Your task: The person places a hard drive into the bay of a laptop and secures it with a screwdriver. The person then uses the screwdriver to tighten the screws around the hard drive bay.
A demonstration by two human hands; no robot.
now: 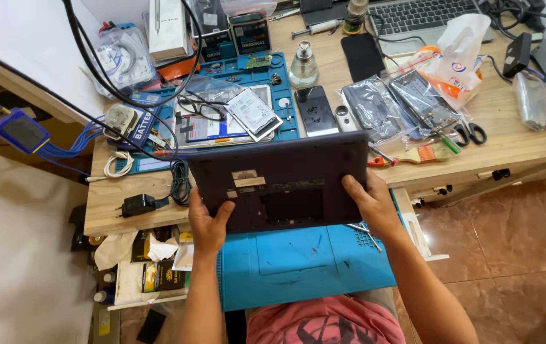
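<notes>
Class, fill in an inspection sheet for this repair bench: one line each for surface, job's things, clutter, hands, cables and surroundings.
Surface: wooden bench with a blue work mat on a pull-out shelf in front.
Job's things: dark laptop, underside up, held above the mat; a rectangular bay in its base is open.
Clutter: scissors, paintbrush, bagged circuit boards, black phone, glass bottle, eyeglasses.
Hands: left hand grips the laptop's near left corner; right hand grips its near right edge.
Cables: black cables cross the bench's left side; blue wires run from a blue box.
Surroundings: brown tiled floor at right.
</notes>
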